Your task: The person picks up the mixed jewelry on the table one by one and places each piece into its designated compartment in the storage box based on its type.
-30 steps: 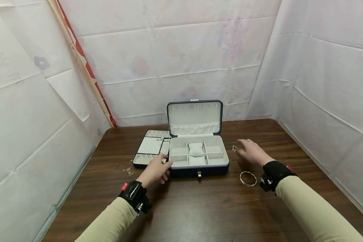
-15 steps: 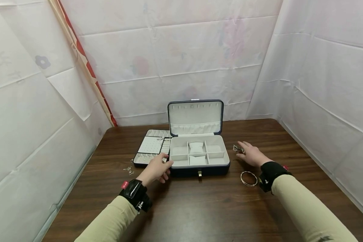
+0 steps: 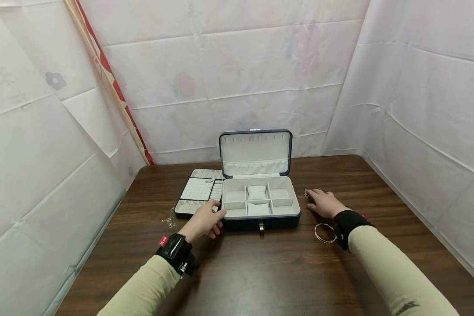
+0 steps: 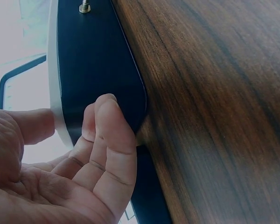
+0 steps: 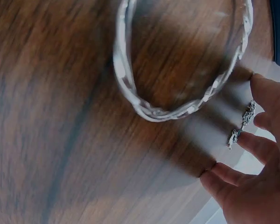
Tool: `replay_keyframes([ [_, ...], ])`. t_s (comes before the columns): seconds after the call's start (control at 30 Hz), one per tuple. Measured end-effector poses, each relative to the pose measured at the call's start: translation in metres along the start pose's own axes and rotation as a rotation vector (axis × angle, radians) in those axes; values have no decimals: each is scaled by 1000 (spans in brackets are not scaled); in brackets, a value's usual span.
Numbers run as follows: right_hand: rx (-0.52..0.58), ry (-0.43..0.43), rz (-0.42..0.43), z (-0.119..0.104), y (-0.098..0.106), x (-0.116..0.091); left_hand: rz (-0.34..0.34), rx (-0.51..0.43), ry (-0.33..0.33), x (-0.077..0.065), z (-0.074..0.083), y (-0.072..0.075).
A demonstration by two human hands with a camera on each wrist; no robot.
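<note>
A dark blue jewelry box (image 3: 241, 224) with a white lining stands with its lid up in the head view. My left hand (image 3: 203, 220) holds its front left corner. In the left wrist view the thumb (image 4: 37, 126) is at the pale rim and the curled fingers lie against the front face. Right of the box, my right hand (image 3: 327, 204) reaches over a small silver chain (image 5: 247, 114). Its fingers are spread around the chain, and one fingertip appears to touch it. Near this hand lies a twisted bangle (image 5: 147, 114), in front of it on the table.
A compartment tray (image 3: 193, 191) lies against the left side of the box. Another thin chain (image 3: 169, 221) is on the wooden table (image 3: 253, 276) to the tray's left. White sheets (image 3: 241, 74) hang behind and at both sides of the table.
My right hand has shifted slightly left and come down over the chain, covering more of it. The left hand stays at the box corner.
</note>
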State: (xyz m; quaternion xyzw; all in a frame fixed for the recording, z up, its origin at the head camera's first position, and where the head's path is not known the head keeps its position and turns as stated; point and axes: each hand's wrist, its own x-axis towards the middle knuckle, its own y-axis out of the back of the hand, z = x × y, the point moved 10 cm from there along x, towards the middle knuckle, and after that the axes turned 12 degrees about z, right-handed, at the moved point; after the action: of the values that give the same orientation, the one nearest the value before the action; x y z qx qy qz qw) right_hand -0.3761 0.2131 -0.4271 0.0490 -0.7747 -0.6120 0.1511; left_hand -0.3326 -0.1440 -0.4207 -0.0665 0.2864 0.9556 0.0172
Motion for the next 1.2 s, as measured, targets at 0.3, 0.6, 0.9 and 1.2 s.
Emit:
replay_keyframes([
  [0.3,-34,97,113,-4,3,2,-2,-8,4,0,-1,-1],
  [0.6,-56,135,149,-11,8,4,-2,-17,-2,0,-1,-1],
  [0.9,-147,193,155,-20,8,6,-16,-31,-2,-1,0,-1],
  [1.2,-111,122,83,-13,2,11,-13,-39,-6,-2,0,0],
])
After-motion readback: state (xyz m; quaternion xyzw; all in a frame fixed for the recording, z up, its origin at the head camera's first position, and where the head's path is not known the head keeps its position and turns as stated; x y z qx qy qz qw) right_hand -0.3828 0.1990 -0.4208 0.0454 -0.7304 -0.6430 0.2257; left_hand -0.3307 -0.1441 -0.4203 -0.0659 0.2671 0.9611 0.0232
